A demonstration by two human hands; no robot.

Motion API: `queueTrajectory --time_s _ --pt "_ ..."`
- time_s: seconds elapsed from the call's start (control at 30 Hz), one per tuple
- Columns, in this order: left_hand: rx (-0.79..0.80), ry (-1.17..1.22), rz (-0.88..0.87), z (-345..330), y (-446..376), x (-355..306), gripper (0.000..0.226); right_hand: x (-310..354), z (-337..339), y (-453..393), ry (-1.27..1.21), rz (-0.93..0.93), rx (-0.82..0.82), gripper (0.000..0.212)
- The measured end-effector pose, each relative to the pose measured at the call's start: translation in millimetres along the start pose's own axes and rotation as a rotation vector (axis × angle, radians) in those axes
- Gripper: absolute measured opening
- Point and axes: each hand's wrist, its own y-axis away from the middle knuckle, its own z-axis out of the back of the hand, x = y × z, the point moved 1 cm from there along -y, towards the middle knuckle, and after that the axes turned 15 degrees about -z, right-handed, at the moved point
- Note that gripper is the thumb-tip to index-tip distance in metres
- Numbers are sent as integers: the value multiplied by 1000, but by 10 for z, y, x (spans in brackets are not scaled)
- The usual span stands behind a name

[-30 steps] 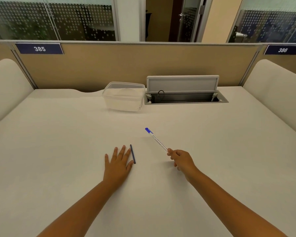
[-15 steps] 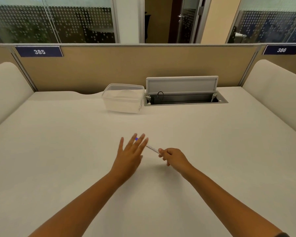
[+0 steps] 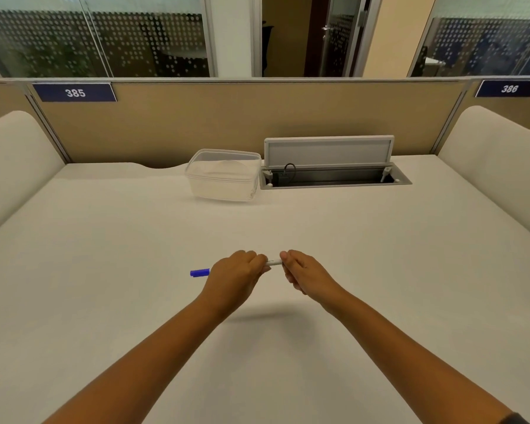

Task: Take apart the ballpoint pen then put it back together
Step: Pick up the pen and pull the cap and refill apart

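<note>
Two hands show at the frame's centre, the left hand and the right hand. One pen with a blue cap sits between them. One clear plastic container stands on the one counter, upper centre. One open cable hatch sits beside it. Two numbered signs: 385 upper left, 386 upper right.
</note>
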Motion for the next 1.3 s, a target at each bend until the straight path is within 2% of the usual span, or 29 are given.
queueTrajectory --time_s 0.1,0.23,0.3,0.37,0.43,0.5,0.53,0.63,0.7,0.77,0.83,0.97,1.07,1.17,1.23,1.3 --pt "48 82 87 -3 -31 -27 16 -12 -23 -29 -15 20 -35 36" --pt "153 287 225 13 -92 -66 30 -29 -30 -41 -21 89 -98 36" --pt "192 523 306 24 -126 -81 30 -37 -22 -29 -11 120 -127 37" --pt "226 896 438 62 -143 -60 32 -46 -12 -16 -4 149 -141 37" --pt "237 1033 465 96 -159 -42 33 -41 -8 8 -33 173 -133 36" --pt "181 871 415 112 -183 -44 31 -14 0 34 -159 159 -94 34" --pt "95 840 424 118 -198 -67 29 4 0 47 -223 137 -66 32" --pt "-199 1085 579 168 -288 -148 27 55 -81 75 -280 45 63 31" --pt "-278 1194 668 203 -357 -175 27 57 -187 74 -248 -2 163 36" --pt "-354 1298 753 211 -395 -172 27 57 -260 73 -201 -28 190 36" --pt "-357 1347 792 207 -406 -148 26 67 -281 79 -182 -32 179 28" --pt "-263 1407 888 210 -401 -8 30 28 -263 92 -164 -81 195 31" --pt "-338 1578 969 259 -363 129 32 49 -231 117 -218 -105 252 23" --pt "-426 1722 947 314 -326 212 27 78 -226 129 -261 -115 263 26" --pt "-439 1729 910 331 -332 232 25 86 -219 135 -362 -135 330 31" --pt "-445 1748 869 358 -326 256 25 98 -177 157 -549 -199 486 33"
